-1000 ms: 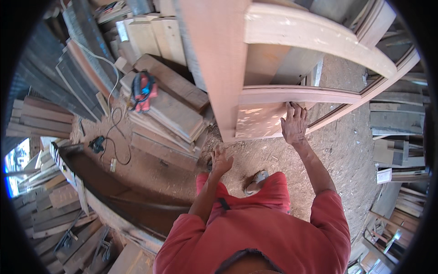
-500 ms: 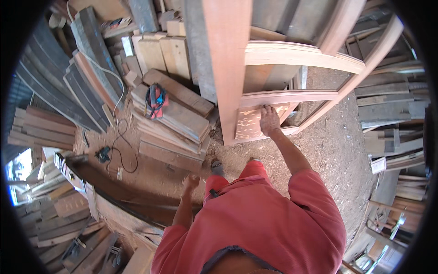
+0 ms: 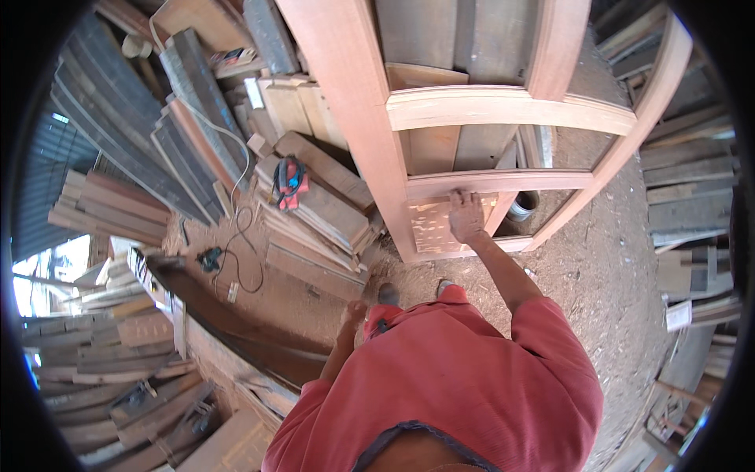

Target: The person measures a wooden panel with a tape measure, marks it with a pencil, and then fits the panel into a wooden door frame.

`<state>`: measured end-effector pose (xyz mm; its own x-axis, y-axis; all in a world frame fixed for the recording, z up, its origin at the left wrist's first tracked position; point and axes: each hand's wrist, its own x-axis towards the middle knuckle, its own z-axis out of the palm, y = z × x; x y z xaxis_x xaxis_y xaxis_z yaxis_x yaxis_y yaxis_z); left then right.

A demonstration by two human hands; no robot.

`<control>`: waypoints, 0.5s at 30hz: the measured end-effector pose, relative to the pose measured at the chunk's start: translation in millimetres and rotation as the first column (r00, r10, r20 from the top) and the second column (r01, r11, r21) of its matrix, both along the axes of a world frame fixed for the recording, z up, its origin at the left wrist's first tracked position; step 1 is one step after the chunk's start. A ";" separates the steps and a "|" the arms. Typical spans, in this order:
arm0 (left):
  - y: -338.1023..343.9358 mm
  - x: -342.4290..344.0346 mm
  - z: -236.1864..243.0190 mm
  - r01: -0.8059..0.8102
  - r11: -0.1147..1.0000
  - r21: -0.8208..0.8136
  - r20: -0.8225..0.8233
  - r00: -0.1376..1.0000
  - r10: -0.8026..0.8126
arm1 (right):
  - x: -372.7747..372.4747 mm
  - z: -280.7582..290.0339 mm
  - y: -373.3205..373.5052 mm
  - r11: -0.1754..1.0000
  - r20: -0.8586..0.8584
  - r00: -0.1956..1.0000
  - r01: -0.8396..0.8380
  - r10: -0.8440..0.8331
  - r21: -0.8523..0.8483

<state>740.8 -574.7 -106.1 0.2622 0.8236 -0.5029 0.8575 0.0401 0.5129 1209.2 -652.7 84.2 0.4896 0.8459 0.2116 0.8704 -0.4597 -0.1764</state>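
A tall, pale pink wooden frame [image 3: 338,39] with curved rails stands ahead of me. My right hand [image 3: 467,214] rests on the mottled lower panel [image 3: 431,228], fingers extended and slightly bent just below the middle rail [image 3: 425,186]. Low by my left thigh, my left hand [image 3: 354,311] has its fingers curled; whatever it may hold is hidden. A round container [image 3: 522,204] shows through the frame's lower opening, right of the panel.
A red power tool [image 3: 289,185] lies on stacked planks [image 3: 330,220] at left. A dark tool [image 3: 208,259] with cords is on the floor beside a long trough-like wooden piece [image 3: 228,334]. Lumber piles [image 3: 688,204] line both sides; sawdust covers the floor [image 3: 598,259].
My left hand dropped from in front of me to beside my left thigh. My right hand shifted left along the panel, uncovering the round container behind it. The view also shifted.
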 end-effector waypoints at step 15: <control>-93.2 -5.5 31.4 -0.026 0.934 -0.356 -0.082 0.997 -0.004 | 23.7 -24.1 -39.8 0.990 0.079 0.991 -0.100 0.108 -0.094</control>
<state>735.3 -667.9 -74.7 0.2007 0.5887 -0.7831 0.8938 0.2172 0.3924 1232.9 -692.5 60.2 0.3820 0.9086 0.1689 0.9242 -0.3768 -0.0627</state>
